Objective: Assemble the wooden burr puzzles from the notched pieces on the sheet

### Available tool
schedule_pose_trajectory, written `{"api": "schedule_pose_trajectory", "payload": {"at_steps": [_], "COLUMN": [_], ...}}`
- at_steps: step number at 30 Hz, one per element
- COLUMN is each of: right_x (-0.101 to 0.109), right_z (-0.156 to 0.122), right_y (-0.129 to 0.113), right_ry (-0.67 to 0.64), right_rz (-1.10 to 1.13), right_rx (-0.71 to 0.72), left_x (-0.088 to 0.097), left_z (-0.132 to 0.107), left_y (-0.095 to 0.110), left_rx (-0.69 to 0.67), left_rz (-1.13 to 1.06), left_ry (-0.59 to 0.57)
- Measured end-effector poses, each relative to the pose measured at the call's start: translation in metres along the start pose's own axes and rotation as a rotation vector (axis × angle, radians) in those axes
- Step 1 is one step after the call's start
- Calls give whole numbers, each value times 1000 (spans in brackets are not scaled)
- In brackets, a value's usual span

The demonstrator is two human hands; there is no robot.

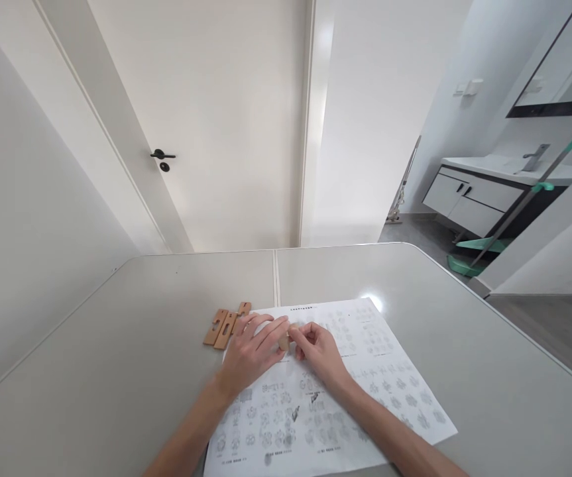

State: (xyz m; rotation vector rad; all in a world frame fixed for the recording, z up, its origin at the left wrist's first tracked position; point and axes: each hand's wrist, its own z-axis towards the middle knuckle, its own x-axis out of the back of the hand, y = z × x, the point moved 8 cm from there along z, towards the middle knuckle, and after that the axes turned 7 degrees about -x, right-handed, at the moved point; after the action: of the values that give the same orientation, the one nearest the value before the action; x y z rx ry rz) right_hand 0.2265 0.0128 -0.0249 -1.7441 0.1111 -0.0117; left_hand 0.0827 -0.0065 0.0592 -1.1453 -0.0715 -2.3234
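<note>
My left hand [256,346] is over the upper left part of a large printed paper sheet [360,417], its fingers curved towards the right. My right hand [321,350] meets it there, thumb and forefinger pinched together. Between the fingertips of both hands is a small tan wooden piece [284,342], mostly covered by them. Beside my left hand lie flat brown wooden puzzle pieces with notches and slots: one at the left [215,327], a slotted one [225,331] against it, and a third [244,307] partly behind my left fingers.
The sheet, printed with rows of small grey figures, lies on a grey folding table [136,358] with a centre seam. Beyond the far edge stands a white door [226,119]. To the right are a washbasin cabinet [474,195] and a green dustpan [464,265] on the floor.
</note>
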Motion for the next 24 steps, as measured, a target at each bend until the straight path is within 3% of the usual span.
{"api": "schedule_pose_trajectory", "payload": {"at_steps": [4,11,17,24], "right_x": [1,6,5,1], "right_z": [3,5,2,1], "right_y": [0,5,2,1], "right_ry": [9,57,53,26], "right_rz": [70,126,87,-31], "right_rx": [-8,-20,13,61], "left_x": [-2,4,-8,-18], "left_z": [-2,-15,-23,-30], "left_y": [0,-35,-57,-62], "left_rx": [16,284,365,315], "left_rz": [-41,-89,-118,-187], "left_ry": [-5,64,-105,-211]}}
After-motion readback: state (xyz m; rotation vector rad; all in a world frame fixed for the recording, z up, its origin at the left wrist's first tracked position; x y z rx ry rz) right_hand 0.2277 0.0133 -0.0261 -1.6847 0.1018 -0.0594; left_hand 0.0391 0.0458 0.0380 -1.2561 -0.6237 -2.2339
